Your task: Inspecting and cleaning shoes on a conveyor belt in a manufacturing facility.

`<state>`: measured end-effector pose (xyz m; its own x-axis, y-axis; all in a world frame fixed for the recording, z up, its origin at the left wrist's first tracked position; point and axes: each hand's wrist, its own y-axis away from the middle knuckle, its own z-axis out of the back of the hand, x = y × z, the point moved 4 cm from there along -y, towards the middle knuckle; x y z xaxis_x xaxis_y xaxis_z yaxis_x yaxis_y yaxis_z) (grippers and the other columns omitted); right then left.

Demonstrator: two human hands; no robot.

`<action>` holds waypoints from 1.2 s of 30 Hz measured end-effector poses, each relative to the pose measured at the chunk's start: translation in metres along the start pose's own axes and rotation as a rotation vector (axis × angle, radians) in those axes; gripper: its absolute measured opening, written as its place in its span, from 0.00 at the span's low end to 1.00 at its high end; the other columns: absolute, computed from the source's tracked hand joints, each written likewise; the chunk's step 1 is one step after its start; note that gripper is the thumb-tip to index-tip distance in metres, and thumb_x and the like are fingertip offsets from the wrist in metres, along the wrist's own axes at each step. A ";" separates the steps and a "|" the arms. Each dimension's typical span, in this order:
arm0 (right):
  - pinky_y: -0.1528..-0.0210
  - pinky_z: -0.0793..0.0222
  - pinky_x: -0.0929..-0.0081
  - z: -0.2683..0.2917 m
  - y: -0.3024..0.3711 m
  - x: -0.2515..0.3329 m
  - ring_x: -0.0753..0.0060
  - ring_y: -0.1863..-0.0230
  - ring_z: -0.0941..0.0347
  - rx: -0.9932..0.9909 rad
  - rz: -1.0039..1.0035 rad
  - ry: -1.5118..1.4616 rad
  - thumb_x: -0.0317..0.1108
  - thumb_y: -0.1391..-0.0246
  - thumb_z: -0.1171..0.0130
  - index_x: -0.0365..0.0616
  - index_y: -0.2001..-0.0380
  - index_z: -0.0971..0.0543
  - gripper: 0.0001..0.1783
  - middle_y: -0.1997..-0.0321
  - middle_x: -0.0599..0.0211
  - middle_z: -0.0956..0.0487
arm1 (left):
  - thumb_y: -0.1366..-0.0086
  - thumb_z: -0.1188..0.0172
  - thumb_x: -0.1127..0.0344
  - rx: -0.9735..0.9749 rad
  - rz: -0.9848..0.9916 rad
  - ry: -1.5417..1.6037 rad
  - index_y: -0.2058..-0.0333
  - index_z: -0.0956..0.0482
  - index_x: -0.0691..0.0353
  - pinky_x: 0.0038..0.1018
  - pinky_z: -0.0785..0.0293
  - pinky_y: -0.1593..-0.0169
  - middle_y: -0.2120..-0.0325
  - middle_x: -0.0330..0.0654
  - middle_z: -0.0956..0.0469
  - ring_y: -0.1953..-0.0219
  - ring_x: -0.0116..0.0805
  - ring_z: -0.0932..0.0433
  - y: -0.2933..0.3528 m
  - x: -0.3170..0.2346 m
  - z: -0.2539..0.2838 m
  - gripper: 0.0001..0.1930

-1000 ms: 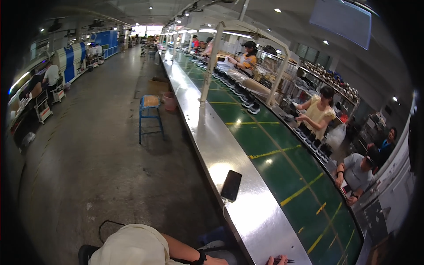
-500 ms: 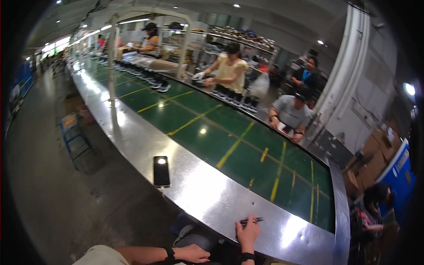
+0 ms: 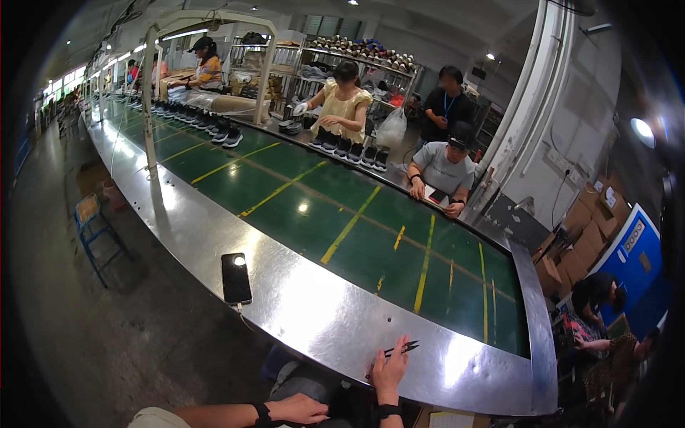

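Near the front edge of the metal border, my right hand [image 3: 389,369] is closed around a pair of small black thread snips [image 3: 402,349]. Their two pointed blades stick out past my fingers to the right. My left hand [image 3: 300,409] rests low over my lap, with its fingers loosely extended and nothing visible in it. Further left on the border lies a black phone [image 3: 236,278], a white cable plugged into its lower end.
A green conveyor belt [image 3: 342,207] with yellow lines runs past the metal border [image 3: 307,314]. Dark shoes [image 3: 349,151] with white soles line its far side, where several people work. A blue stool [image 3: 96,235] stands on the floor at left; cartons [image 3: 589,242] are stacked at right.
The whole view has shifted, so the belt and phone appear further left. My right hand still holds the snips, whose blades now show more clearly. The left hand stays at my lap.
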<state>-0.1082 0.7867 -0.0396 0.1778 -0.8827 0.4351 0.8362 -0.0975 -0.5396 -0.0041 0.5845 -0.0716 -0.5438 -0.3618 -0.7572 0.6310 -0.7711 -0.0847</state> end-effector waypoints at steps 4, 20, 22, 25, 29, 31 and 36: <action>0.45 0.44 0.58 0.000 -0.003 0.003 0.44 0.45 0.38 -0.013 0.065 -0.026 0.29 0.53 0.48 0.38 0.42 0.40 0.32 0.40 0.46 0.38 | 0.38 0.49 0.58 0.017 -0.014 0.022 0.77 0.32 0.60 0.38 0.32 0.74 0.83 0.48 0.30 0.78 0.50 0.28 -0.002 0.005 -0.003 0.13; 0.46 0.44 0.57 -0.005 -0.004 -0.021 0.42 0.49 0.36 0.049 0.018 -0.053 0.33 0.50 0.51 0.33 0.39 0.47 0.35 0.48 0.39 0.32 | 0.38 0.50 0.56 0.059 0.010 -0.001 0.74 0.31 0.61 0.40 0.31 0.72 0.81 0.51 0.27 0.75 0.53 0.26 -0.015 0.008 -0.013 0.14; 0.47 0.42 0.59 -0.004 -0.002 -0.026 0.42 0.49 0.35 0.061 -0.049 -0.197 0.30 0.49 0.55 0.33 0.39 0.49 0.34 0.48 0.39 0.32 | 0.38 0.50 0.55 0.051 0.013 -0.014 0.74 0.31 0.61 0.40 0.30 0.71 0.81 0.51 0.27 0.74 0.53 0.26 -0.015 0.008 -0.013 0.14; 0.46 0.40 0.60 0.000 -0.001 -0.022 0.42 0.52 0.33 -0.064 -0.027 -0.144 0.27 0.47 0.57 0.34 0.38 0.49 0.32 0.52 0.39 0.29 | 0.38 0.50 0.55 0.067 0.029 -0.009 0.74 0.31 0.61 0.40 0.30 0.71 0.81 0.51 0.27 0.74 0.53 0.26 -0.016 0.007 -0.013 0.14; 0.46 0.40 0.61 0.005 0.001 -0.024 0.43 0.50 0.33 -0.067 -0.088 -0.195 0.26 0.47 0.56 0.38 0.38 0.47 0.32 0.52 0.39 0.29 | 0.38 0.50 0.55 0.073 0.031 0.023 0.74 0.30 0.61 0.41 0.30 0.71 0.81 0.50 0.27 0.74 0.53 0.26 -0.018 0.004 -0.016 0.15; 0.46 0.39 0.63 0.007 0.004 -0.025 0.45 0.49 0.33 -0.075 -0.088 -0.224 0.25 0.47 0.53 0.40 0.39 0.44 0.31 0.51 0.42 0.29 | 0.38 0.50 0.55 0.052 0.033 0.010 0.75 0.30 0.60 0.41 0.30 0.71 0.81 0.50 0.27 0.75 0.53 0.26 -0.018 0.003 -0.018 0.15; 0.50 0.36 0.64 -0.001 0.001 -0.030 0.47 0.52 0.31 -0.062 0.043 -0.063 0.23 0.48 0.51 0.43 0.43 0.36 0.26 0.51 0.50 0.27 | 0.39 0.49 0.56 0.027 0.018 -0.015 0.76 0.31 0.61 0.41 0.31 0.73 0.82 0.50 0.28 0.76 0.53 0.27 -0.019 0.012 -0.030 0.14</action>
<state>-0.1129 0.8126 -0.0537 0.2470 -0.8561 0.4541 0.7937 -0.0901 -0.6017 -0.0066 0.6106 -0.0988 -0.5407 -0.3834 -0.7488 0.6255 -0.7784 -0.0531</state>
